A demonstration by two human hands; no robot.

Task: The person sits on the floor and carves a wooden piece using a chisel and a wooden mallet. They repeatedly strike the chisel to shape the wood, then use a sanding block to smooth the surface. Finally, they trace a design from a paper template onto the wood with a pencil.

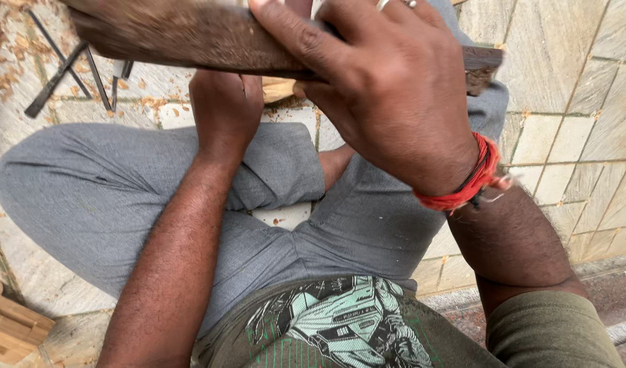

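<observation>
Seated person, legs crossed, grey trousers [102, 197], viewed from above.

Right hand [388, 95]: laid over a dark, rough wooden piece [190, 34] that runs across the top of the view from the upper left to a broken-looking end at the right. The fingers [292, 34] are spread slightly and curl over the top face of the wood, pressing on it; the thumb reaches under its lower edge, so the hand is clamped on the piece. Rings show on two fingers at the top edge. A red thread band [473, 178] is wound round the wrist.

Left hand [226, 105]: positioned beneath the wooden piece, back of the hand toward the camera. Its fingers are hidden behind the wood; how far they are closed, and on what, cannot be determined. A pale, light-coloured wooden object [277, 88] shows just beside this hand, under the dark piece; contact with the hand is not clear.

Surroundings: stone-tiled floor [565, 136]. Wood shavings [6, 48] lie scattered at the upper left. Dark metal tools [61, 71] lie on the floor there, well apart from both hands. A slatted pale wooden item [6, 327] sits at the lower left corner.
</observation>
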